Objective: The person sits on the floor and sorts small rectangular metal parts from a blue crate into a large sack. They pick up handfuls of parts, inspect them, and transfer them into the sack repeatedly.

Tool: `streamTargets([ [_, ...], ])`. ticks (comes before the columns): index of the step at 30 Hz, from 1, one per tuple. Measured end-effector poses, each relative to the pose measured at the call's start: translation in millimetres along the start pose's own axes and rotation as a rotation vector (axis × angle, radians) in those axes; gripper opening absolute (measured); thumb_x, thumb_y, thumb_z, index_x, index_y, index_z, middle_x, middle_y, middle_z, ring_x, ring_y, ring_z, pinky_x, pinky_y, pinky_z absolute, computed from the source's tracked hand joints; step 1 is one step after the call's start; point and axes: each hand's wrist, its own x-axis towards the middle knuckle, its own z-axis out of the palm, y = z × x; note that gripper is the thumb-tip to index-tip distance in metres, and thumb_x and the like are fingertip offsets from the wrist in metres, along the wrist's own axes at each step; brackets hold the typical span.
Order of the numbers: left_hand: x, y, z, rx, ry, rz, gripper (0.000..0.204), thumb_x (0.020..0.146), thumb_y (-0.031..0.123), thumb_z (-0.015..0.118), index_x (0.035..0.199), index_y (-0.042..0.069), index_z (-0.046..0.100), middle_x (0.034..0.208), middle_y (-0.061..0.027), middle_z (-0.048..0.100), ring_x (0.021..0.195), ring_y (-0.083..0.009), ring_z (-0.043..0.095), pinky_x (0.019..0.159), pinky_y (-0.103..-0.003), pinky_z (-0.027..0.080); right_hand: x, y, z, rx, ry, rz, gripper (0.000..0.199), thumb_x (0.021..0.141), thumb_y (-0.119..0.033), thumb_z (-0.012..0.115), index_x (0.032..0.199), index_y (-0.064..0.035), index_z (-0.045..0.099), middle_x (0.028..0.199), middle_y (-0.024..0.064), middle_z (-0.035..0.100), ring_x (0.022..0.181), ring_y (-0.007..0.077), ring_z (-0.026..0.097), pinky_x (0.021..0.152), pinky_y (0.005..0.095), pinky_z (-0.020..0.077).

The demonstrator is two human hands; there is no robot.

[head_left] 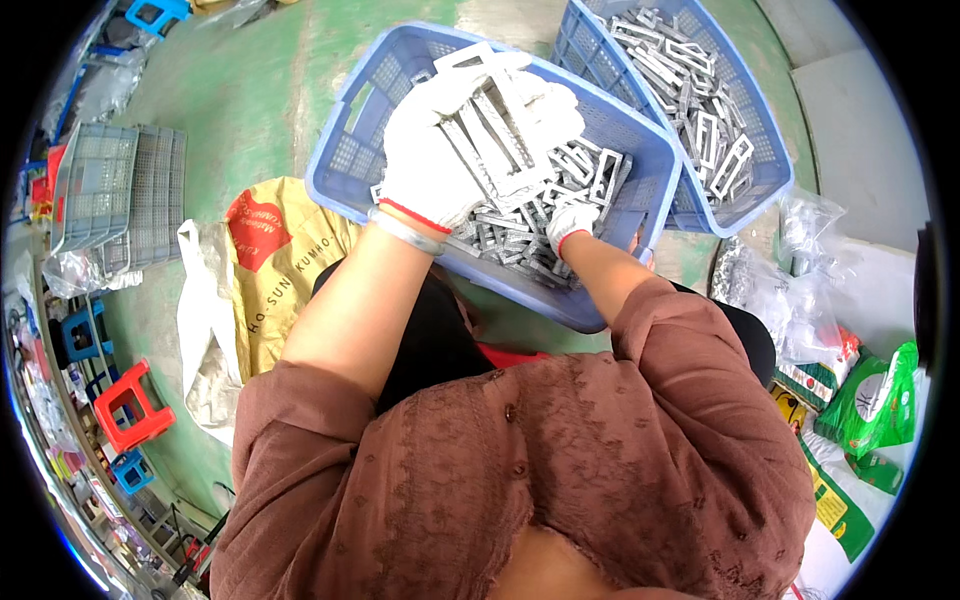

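My left hand (430, 155), in a white glove with a red cuff, is raised close to the camera. Its fingers are closed around narrow rectangular metal frames (515, 135), seemingly more than one, held together over the blue basket (345, 135). Lower down, my right hand (573, 217), gloved the same way, reaches in among a heap of similar silver-grey frames (515, 240). The right fingers look curled against the pieces; what they grip, if anything, is too small to make out. The raised hand and frames hide part of the basket's inside.
Another blue basket (755, 150), filled with like frames, stands at the far right. A yellow sack (290, 300) lies left of me, with grey crates (95, 190) and a red stool (132, 408) beyond. Plastic bags (805, 305) and green packages (875, 405) sit at right.
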Motion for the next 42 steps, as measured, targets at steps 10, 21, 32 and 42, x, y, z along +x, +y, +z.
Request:
streamTargets([
  [10, 5.3, -3.7, 1.2, 0.433, 0.324, 0.181, 0.049, 0.097, 0.029, 0.054, 0.123, -0.012, 0.054, 0.110, -0.0240, 0.065, 0.103, -0.0358, 0.064, 0.098, -0.049, 0.051, -24.5, 36.2, -32.6, -0.076, -0.128, -0.353, 0.028, 0.090, -0.015, 0.059, 0.112, -0.0123, 0.076, 0.116, 0.0089, 0.073, 0.104, 0.0276, 0.070, 0.079, 0.0439, 0.0560],
  [21, -2.6, -4.0, 8.8, 0.484, 0.367, 0.132, 0.036, 0.094, 0.018, 0.056, 0.119, -0.007, 0.058, 0.095, -0.0158, 0.061, 0.097, -0.0375, 0.061, 0.099, -0.059, 0.047, -13.7, 32.9, -29.3, -0.157, -0.267, -0.405, 0.031, 0.082, -0.017, 0.069, 0.112, -0.0154, 0.076, 0.119, 0.0073, 0.071, 0.105, 0.0256, 0.070, 0.078, 0.0423, 0.0564],
  [32, 0.8, 6.7, 4.6, 0.509, 0.378, 0.103, 0.015, 0.092, 0.011, 0.065, 0.099, -0.003, 0.066, 0.087, -0.0108, 0.060, 0.083, -0.0276, 0.061, 0.086, -0.051, 0.054, -65.0, 128.2, -99.7, 1.208, -0.468, -0.248, 0.036, 0.080, -0.037, 0.082, 0.078, -0.0039, 0.067, 0.056, 0.0029, 0.058, 0.042, 0.0117, 0.050, 0.040, 0.0279, 0.0374],
  [42, 0.8, 2.4, -6.8, 0.716, 0.456, -0.010, 0.022, 0.092, 0.012, 0.062, 0.108, -0.004, 0.065, 0.088, -0.0115, 0.063, 0.080, -0.0247, 0.064, 0.079, -0.043, 0.059, -175.4, 177.5, -178.6, 1.651, 0.164, -0.312, 0.028, 0.083, -0.024, 0.081, 0.076, -0.0090, 0.059, 0.070, -0.0015, 0.059, 0.055, 0.0066, 0.056, 0.051, 0.0220, 0.0435],
])
